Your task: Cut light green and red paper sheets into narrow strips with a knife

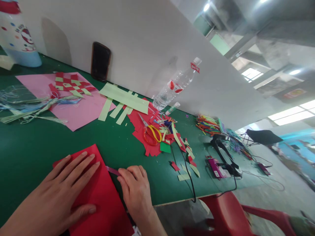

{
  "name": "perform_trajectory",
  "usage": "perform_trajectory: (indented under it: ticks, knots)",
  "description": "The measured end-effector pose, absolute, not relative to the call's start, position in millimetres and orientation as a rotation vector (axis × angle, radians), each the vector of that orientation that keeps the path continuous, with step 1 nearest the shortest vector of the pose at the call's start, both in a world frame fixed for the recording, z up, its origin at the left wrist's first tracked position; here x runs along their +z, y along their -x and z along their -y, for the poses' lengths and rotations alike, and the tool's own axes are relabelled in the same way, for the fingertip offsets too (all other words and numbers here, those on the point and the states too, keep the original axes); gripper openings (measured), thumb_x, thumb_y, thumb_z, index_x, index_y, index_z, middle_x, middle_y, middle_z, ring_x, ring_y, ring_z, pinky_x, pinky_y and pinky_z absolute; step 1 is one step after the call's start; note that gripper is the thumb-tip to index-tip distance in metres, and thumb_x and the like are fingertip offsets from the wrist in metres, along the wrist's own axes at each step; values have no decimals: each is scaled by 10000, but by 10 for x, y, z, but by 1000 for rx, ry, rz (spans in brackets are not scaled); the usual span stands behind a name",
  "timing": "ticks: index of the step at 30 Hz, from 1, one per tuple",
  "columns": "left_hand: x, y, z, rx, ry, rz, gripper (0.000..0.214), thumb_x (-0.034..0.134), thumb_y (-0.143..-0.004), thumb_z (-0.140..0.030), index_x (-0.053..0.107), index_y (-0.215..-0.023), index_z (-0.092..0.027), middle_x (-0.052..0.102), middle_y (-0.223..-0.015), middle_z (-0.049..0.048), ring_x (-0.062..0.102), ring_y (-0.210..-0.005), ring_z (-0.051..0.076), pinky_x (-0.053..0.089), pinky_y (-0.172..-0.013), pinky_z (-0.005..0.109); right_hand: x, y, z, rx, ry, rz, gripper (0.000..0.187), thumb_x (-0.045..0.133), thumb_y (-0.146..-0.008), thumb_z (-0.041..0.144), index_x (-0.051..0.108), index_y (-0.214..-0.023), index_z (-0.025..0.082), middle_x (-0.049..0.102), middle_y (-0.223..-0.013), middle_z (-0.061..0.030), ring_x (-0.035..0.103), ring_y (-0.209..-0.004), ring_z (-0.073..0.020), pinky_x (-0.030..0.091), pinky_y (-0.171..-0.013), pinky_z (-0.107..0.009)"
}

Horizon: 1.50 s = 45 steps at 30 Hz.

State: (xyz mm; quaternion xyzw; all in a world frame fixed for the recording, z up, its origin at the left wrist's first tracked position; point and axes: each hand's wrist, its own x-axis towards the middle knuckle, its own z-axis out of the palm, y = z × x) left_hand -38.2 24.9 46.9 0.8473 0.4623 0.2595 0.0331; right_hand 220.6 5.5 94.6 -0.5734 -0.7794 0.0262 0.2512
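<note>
A red paper sheet [105, 200] lies on the green table [36, 137] near its front edge. My left hand [61, 190] rests flat on the sheet, fingers stretched out and slightly apart. My right hand [135, 190] sits at the sheet's right edge with its fingers curled, the fingertips pressed on a thin pink strip or tool [112, 170] that sticks out to the left. What that strip is I cannot make out.
Scissors [150, 131] with yellow and orange handles lie on red and green paper scraps. Behind are green strips [123, 100], a pink sheet [71, 105] with a red-green woven piece [71, 85], a phone [100, 61], a plastic bottle [177, 83], a glue stick [172, 108] and a black cable [189, 177]. A red chair [228, 209] stands below the edge.
</note>
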Motion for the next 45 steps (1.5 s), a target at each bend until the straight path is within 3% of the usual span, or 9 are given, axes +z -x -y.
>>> perform_trajectory:
  ticks: [10,18,22,29,45]
  knots:
    - [443,417,-247,801,-2665,-1404,1082,583,-828,-912,262,-1719,-389,491,-1730,16,490,-1556,339,183,-1362,492,939,-2204,-82,55,1554,2133,190,583,-1128,276,765,-1179,255,735,-992,-51,666,-863,-217,519,-808,-357]
    - [431,426,-279,775,-2623,-1369,1092,678,-793,-876,290,-1706,-419,507,-1718,-46,460,-1580,278,129,-1372,386,938,-2221,-67,51,1558,2114,206,553,-1141,295,755,-1169,267,741,-995,-43,666,-857,-226,472,-775,-364]
    - [423,417,-245,786,-2593,-1427,1113,679,-764,-905,302,-1699,-434,502,-1723,-38,388,-1630,308,142,-1365,412,949,-2216,-89,44,1564,2127,185,576,-1131,277,757,-1164,264,742,-992,-42,665,-858,-224,472,-774,-357]
    - [402,423,-235,754,-2650,-1406,1137,678,-790,-879,277,-1719,-358,436,-1765,5,315,-1663,310,97,-1379,427,938,-2234,-111,65,1519,2101,243,516,-1155,286,754,-1168,238,729,-991,-55,660,-860,-221,499,-795,-355]
    - [353,437,-215,743,-2692,-1426,1113,613,-827,-891,267,-1725,-331,429,-1768,48,354,-1644,361,195,-1350,507,908,-2171,-200,60,1535,2155,142,629,-1108,261,757,-1169,266,740,-1000,-29,669,-872,-219,475,-769,-367]
